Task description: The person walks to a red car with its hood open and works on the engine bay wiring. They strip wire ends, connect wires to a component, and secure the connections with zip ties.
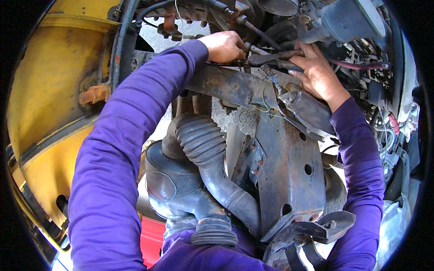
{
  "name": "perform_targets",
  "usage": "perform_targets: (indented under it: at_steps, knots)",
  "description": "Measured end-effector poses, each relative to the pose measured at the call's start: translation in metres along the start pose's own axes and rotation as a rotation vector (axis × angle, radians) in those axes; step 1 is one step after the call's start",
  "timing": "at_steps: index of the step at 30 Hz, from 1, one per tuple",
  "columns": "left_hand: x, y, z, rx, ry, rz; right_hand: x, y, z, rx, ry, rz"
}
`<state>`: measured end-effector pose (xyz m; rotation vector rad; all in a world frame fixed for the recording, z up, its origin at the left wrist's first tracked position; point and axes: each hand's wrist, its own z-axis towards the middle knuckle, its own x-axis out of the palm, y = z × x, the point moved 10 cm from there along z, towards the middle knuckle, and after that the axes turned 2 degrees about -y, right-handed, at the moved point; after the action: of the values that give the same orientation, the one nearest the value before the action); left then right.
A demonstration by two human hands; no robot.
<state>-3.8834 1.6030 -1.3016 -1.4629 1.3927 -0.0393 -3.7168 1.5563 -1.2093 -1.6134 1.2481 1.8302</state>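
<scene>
My left hand is closed, its fingers curled beside a thin metal-ended line above a rusty frame beam. Whatever it pinches is hidden behind the knuckles. My right hand is closed around the handles of dark pliers, thumb on one side and fingers on the other. The jaws point left toward my left hand, close to the line. Just below the pliers, thin loose wires stick out over the beam.
A ribbed black air hose runs from a round grey canister below my hands. A steel bracket with holes stands right of it. Yellow body panels line the left. Wiring crowds the right, and a grey funnel-shaped part hangs above.
</scene>
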Motion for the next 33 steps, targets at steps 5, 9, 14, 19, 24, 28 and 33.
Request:
perform_targets:
  at_steps: [5,9,14,19,24,28,33]
  knots:
    - [-0.001,0.007,-0.007,0.028,0.038,-0.155,0.015,-0.015,0.0,0.109,0.088,0.008]
    - [0.002,0.001,-0.015,-0.03,0.104,-0.107,0.016,-0.02,-0.001,0.164,0.127,0.041]
    - [-0.014,-0.001,-0.019,0.014,-0.199,-0.027,0.013,-0.014,0.0,0.19,0.165,0.073]
    - [-0.003,-0.007,-0.009,0.149,-0.125,-0.148,0.015,-0.019,0.0,0.132,0.123,0.082]
    - [0.001,-0.008,-0.007,0.133,-0.017,-0.185,0.012,-0.015,0.0,0.146,0.115,0.083]
    - [-0.003,-0.005,-0.012,0.076,0.003,-0.22,0.013,-0.014,-0.001,0.142,0.112,0.086]
    - [0.003,0.005,-0.013,0.032,0.057,-0.348,0.017,-0.018,-0.001,0.239,0.164,0.124]
